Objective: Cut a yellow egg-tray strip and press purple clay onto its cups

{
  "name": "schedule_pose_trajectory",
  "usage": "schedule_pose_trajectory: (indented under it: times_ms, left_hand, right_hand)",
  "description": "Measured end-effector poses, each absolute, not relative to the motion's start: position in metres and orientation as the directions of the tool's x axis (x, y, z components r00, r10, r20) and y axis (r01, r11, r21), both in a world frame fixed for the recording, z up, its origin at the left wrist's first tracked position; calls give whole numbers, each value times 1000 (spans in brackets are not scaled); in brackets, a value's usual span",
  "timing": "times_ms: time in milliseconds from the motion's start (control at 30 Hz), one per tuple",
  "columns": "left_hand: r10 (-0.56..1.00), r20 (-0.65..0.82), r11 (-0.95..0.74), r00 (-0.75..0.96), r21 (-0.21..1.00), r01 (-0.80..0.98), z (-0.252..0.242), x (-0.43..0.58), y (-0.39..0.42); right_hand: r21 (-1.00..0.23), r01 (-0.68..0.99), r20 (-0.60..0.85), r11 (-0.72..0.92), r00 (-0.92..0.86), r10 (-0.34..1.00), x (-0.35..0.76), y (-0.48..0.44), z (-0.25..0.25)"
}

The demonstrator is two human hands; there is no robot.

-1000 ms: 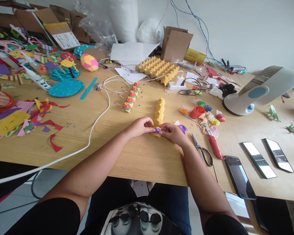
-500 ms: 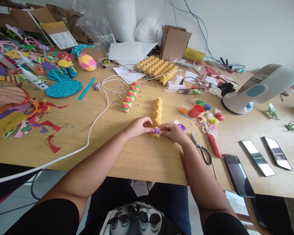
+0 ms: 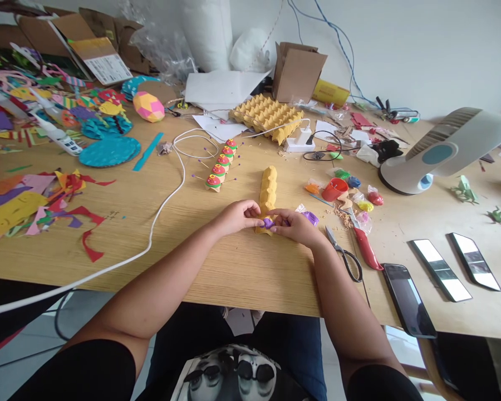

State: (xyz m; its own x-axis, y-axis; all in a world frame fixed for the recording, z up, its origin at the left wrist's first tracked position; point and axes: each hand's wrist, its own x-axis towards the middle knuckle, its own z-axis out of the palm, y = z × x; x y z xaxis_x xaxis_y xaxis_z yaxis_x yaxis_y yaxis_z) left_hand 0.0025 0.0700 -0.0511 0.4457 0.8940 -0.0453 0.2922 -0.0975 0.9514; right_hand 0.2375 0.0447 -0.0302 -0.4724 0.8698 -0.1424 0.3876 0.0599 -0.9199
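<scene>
A yellow egg-carton strip (image 3: 268,189) lies lengthwise in front of me on the wooden table. A small lump of purple modelling clay (image 3: 268,223) sits at its near end. My left hand (image 3: 239,216) pinches the clay from the left, thumb and fingers drawn together. From the right, my right hand (image 3: 295,225) has its fingertips closed on the same clay; a bit of purple also shows under its fingers. Just beyond that hand lies a packet of purple clay (image 3: 310,217). Ahead to the left stands a decorated carton strip (image 3: 221,165) with red and green domes and pins.
Scissors (image 3: 345,255), a red-handled knife (image 3: 366,248) and a phone (image 3: 409,299) lie to the right. Behind them are a red cup (image 3: 334,190) and several clay packets. A white cable (image 3: 152,236) crosses on the left, near paper scraps (image 3: 14,211). A fan (image 3: 438,150) stands right.
Another person's hand, with an orange-red loop, has left the view at the far left. My fingers shifted slightly on the purple clay; the carton strip stays put.
</scene>
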Motion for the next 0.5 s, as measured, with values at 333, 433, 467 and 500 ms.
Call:
schedule_pose_trajectory:
  times_ms: [333,433,467,500]
  left_hand:
    - [929,19,-96,369,977,191,-38,6,63]
    - [943,-118,118,312,993,19,-32,11,56]
    - [920,-194,218,340,975,-34,-30,12,53]
    - [888,-249,306,387,947,-93,-29,14,50]
  right_hand:
    - [-759,527,190,382,-382,904,227,28,-23]
    - [-744,534,248,401,-337,908,227,26,-20]
    - [-732,543,261,410,-332,906,227,25,-18]
    - [-718,556,274,419,-328,904,227,24,-16]
